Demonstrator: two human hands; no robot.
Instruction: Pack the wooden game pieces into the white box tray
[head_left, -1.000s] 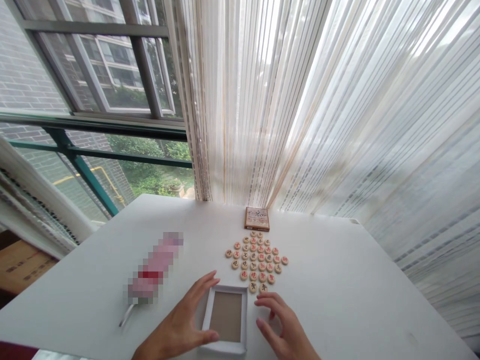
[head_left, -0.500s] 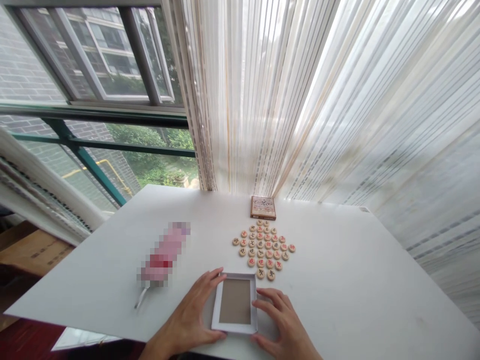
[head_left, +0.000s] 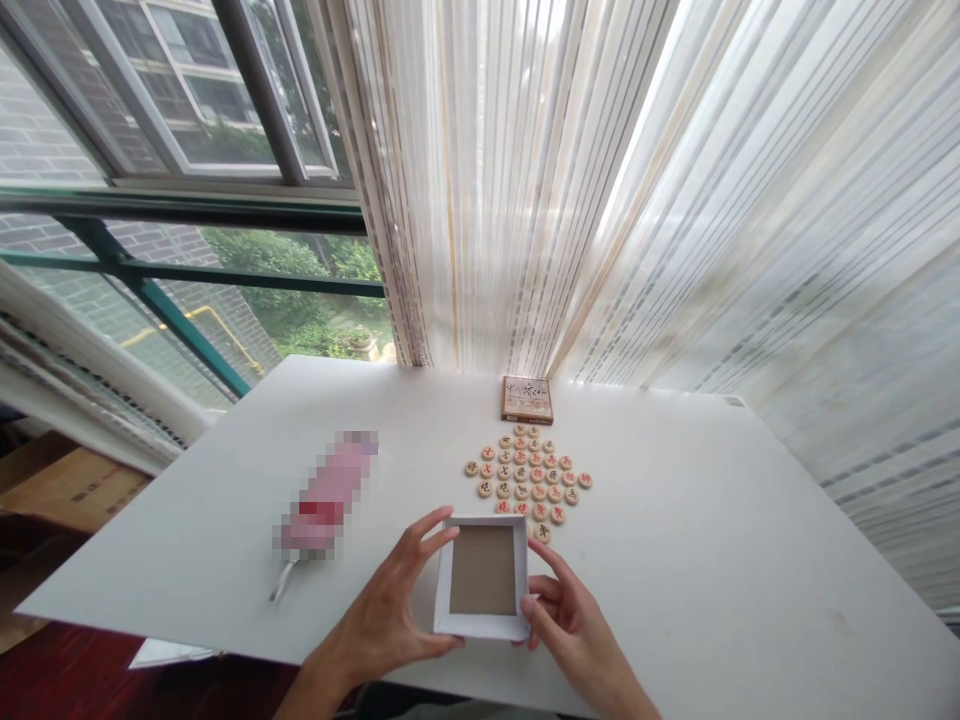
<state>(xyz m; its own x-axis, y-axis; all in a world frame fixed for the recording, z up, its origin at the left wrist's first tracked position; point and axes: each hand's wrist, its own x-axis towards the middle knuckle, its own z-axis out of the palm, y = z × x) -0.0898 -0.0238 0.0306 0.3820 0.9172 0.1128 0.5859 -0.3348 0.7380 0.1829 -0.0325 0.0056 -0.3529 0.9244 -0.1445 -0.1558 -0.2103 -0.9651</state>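
Between my two hands is a shallow, empty cardboard box bottom (head_left: pixel 484 628) with white walls and a grey-brown base, its open side towards me. My left hand (head_left: pixel 390 595) grips its left side, fingers at the top left corner and thumb at the bottom left. On the right side, my right hand (head_left: pixel 566 615) has its thumb at the wall and other fingers behind the edge. Just beyond it, several round Chinese chess pieces (head_left: pixel 538 475) with red or black characters lie in rows; the box partly hides the nearest ones.
A printed brown box lid (head_left: pixel 526 400) lies behind the pieces, near the curtain (head_left: pixel 480 200). A pink blurred item (head_left: pixel 330 500) with a white strap rests to the left on the white table (head_left: pixel 712 560). A cardboard carton (head_left: pixel 71 490) stands beyond the left edge.
My hands have raised and tilted the box bottom, moving it slightly right and away so it covers some near pieces. My right hand has shifted its grip, the thumb now on the wall.
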